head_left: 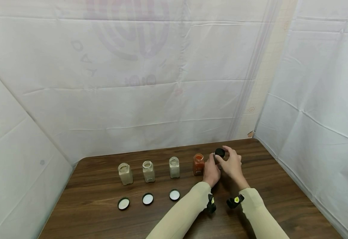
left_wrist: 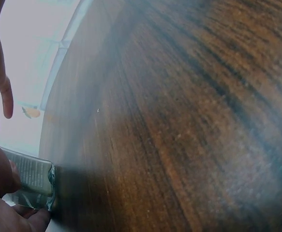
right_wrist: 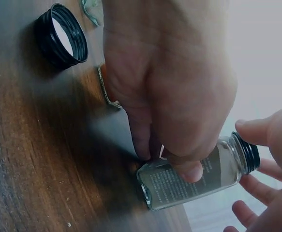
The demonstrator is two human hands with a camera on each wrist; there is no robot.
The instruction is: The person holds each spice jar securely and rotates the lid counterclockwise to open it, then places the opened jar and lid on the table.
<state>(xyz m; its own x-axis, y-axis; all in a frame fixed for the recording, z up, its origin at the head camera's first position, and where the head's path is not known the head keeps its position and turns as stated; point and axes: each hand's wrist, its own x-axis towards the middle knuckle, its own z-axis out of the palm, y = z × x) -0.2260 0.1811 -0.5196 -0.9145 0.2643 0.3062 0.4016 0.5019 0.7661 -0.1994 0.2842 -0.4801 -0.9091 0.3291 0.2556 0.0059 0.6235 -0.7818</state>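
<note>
My left hand (head_left: 212, 172) grips the body of a glass spice jar (right_wrist: 194, 183), which has a printed label and stands near the back right of the table. The jar's black screw lid (head_left: 220, 152) is on its neck. Thumb and fingertips of my right hand (head_left: 233, 164) pinch that lid from the side. Just left of my left hand stands a lidless jar of orange-red powder (head_left: 198, 164). In the left wrist view, the held jar (left_wrist: 32, 174) shows only its lower part, its base at the dark wood.
Three lidless jars of pale powder, the nearest one (head_left: 174, 167) included, stand in a row to the left. Black lids with white liners, such as this lid (head_left: 148, 199), lie upturned before them. White cloth walls (head_left: 132, 109) border the wooden table (head_left: 87, 192).
</note>
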